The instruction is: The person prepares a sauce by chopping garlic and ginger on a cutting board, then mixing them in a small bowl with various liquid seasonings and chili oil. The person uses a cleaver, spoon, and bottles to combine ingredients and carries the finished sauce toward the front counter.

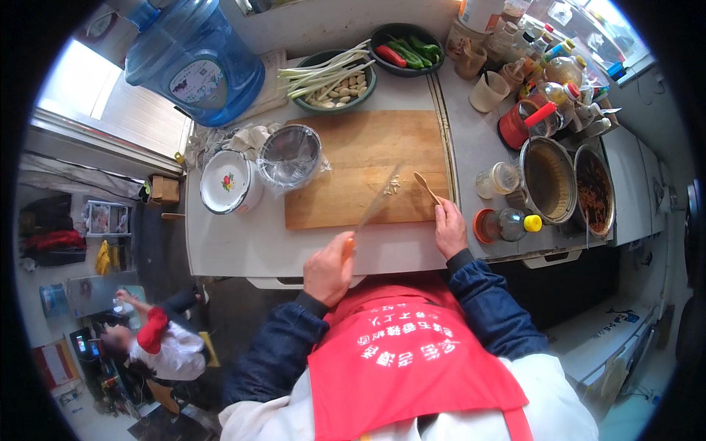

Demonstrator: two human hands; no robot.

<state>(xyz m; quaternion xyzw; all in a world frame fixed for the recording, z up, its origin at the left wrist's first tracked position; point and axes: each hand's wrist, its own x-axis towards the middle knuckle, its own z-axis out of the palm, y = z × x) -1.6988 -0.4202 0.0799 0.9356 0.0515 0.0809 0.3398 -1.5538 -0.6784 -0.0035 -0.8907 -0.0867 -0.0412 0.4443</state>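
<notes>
My left hand [329, 270] grips the orange handle of a kitchen knife [373, 208]. The blade is seen nearly edge-on and points away from me over a wooden cutting board [353, 165]. Beside the blade's far part lies a small heap of pale chopped bits [392, 186], perhaps garlic. In my right hand [451, 227] is a small wooden spoon [426, 186], its bowl end pointing away from me over the board's right part. Whether the blade or the spoon touches the board cannot be told.
Behind the board stand a bowl of garlic cloves and scallions [336, 91] and a bowl of peppers [408, 49]. A film-covered bowl [290, 157], an enamel pot [229, 182] and a water jug [201, 69] are left. Bottles [510, 225] and pots [547, 179] crowd the right. Another person [165, 347] sits far left.
</notes>
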